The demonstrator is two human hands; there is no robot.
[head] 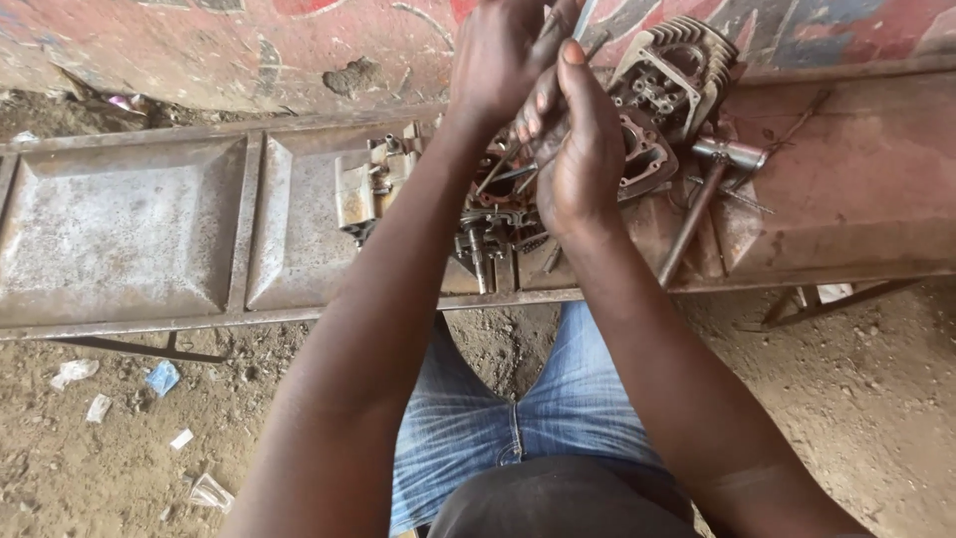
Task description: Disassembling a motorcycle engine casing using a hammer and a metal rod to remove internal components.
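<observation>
Even, diffuse daylight; no hard shadows, only soft shade under the metal bench [119, 229]; mild sheen on its pressed panels; no glare; sharp focus mid-frame; slight motion blur at the raised hands; wide-angle bowing toward the edges.

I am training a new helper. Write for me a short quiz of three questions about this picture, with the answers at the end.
1. True or false: both hands are raised together over the engine parts on the metal bench.
2. What lies on the bench to the right of the hands: A) a T-shaped socket wrench, B) a paint brush, C) a glass bottle?
3. What kind of ground is under the bench?

Key:
1. True. The left hand and the right hand meet above the engine parts on the metal bench, gripping a thin metal tool.
2. A, the socket wrench, beside the finned cylinder head.
3. Bare dirt with small litter.
</observation>
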